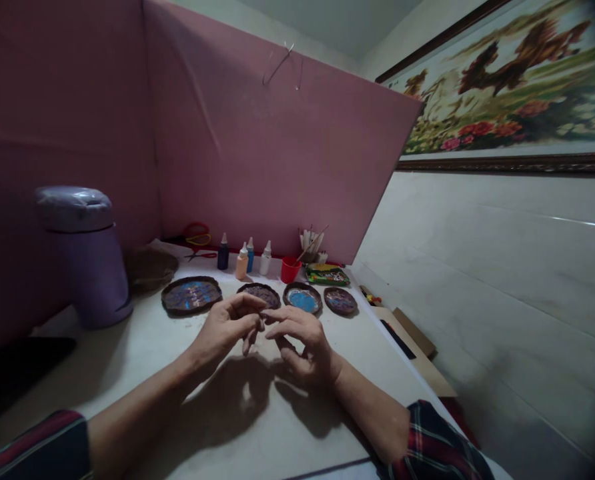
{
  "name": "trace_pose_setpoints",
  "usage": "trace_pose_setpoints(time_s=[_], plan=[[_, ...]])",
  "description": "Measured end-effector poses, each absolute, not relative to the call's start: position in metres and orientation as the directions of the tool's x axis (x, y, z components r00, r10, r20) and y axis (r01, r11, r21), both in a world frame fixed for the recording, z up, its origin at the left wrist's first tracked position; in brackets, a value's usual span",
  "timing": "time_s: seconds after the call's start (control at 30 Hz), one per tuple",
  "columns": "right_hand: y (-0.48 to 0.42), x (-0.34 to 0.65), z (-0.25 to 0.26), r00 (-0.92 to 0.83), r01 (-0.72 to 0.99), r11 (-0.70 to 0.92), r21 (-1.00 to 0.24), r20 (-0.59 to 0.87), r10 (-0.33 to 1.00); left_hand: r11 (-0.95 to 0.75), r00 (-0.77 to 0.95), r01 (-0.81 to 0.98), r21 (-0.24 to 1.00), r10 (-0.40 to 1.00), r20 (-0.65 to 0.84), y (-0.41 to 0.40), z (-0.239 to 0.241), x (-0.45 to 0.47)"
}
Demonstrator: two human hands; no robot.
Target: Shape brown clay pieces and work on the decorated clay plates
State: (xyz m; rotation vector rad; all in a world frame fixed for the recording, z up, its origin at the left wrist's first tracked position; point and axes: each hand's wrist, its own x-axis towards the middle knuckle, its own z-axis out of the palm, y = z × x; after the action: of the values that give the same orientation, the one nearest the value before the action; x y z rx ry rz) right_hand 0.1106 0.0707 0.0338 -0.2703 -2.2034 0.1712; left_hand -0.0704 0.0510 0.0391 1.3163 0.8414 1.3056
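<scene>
My left hand (231, 327) is raised over the table with its fingers curled and the thumb close to the fingertips. Whatever sits between those fingers, if anything, is too small to make out. Facing it, my right hand (305, 339) has its fingers stretched out and the thumb apart, its fingertips close to or touching the left ones. Behind the hands lie dark-rimmed oval pieces with painted middles: a large blue-streaked piece (191, 296), a partly hidden one (260, 294), a bright blue one (302, 299) and a small purplish one (340, 302).
Squeeze bottles of paint (242, 264) stand along the back, beside a red cup (290, 269) with a brush and a green packet (327, 275). Scissors (200, 255) lie at the back left. A tall purple container (90, 267) stands left. Pink panels (277, 153) enclose the table's back.
</scene>
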Motion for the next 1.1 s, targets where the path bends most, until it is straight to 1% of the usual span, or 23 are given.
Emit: trace_pose_setpoints(time_s=[0.1,0.27,0.33,0.5,0.67,0.77,0.83,0.93,1.03,1.1], plan=[[0.0697,0.1100,0.0330,-0.596,0.125,0.964,-0.234,0.759,0.262,-0.208,0.172,-0.167,0.964,0.956,0.236,0.0506,0.0391,-0.0687],[0.0682,0.1095,0.0330,-0.616,0.111,0.965,-0.236,0.746,0.253,-0.209,0.109,-0.072,0.975,0.970,0.216,0.0504,0.0390,-0.0653],[0.0668,0.1090,0.0338,-0.598,0.107,0.957,-0.269,0.752,0.278,-0.202,0.102,-0.058,0.978,0.973,0.207,0.0510,0.0383,-0.0648],[0.0642,0.1071,0.0346,-0.524,0.057,0.909,-0.412,0.763,0.379,-0.180,0.120,-0.095,0.979,0.974,0.191,0.0510,0.0379,-0.0661],[0.0649,0.1068,0.0342,-0.522,0.042,0.892,-0.450,0.751,0.403,-0.153,0.138,-0.068,0.986,0.977,0.162,0.0485,0.0409,-0.0657],[0.0650,0.1066,0.0333,-0.510,0.038,0.868,-0.495,0.738,0.443,-0.155,0.120,-0.069,0.985,0.979,0.163,0.0483,0.0417,-0.0649],[0.0649,0.1063,0.0318,-0.494,0.020,0.836,-0.548,0.722,0.485,-0.152,0.122,-0.070,0.986,0.980,0.160,0.0490,0.0413,-0.0651],[0.0654,0.1067,0.0290,-0.465,-0.034,0.752,-0.659,0.676,0.572,-0.148,0.117,-0.055,0.987,0.981,0.154,0.0511,0.0393,-0.0670],[0.0676,0.1082,0.0270,-0.443,-0.101,0.619,-0.779,0.592,0.673,-0.161,0.037,-0.017,0.987,0.986,0.161,0.0540,0.0370,-0.0699],[0.0699,0.1089,0.0266,-0.428,-0.147,0.526,-0.838,0.533,0.729,-0.169,-0.010,-0.005,0.986,0.986,0.169,0.0558,0.0363,-0.0713]])
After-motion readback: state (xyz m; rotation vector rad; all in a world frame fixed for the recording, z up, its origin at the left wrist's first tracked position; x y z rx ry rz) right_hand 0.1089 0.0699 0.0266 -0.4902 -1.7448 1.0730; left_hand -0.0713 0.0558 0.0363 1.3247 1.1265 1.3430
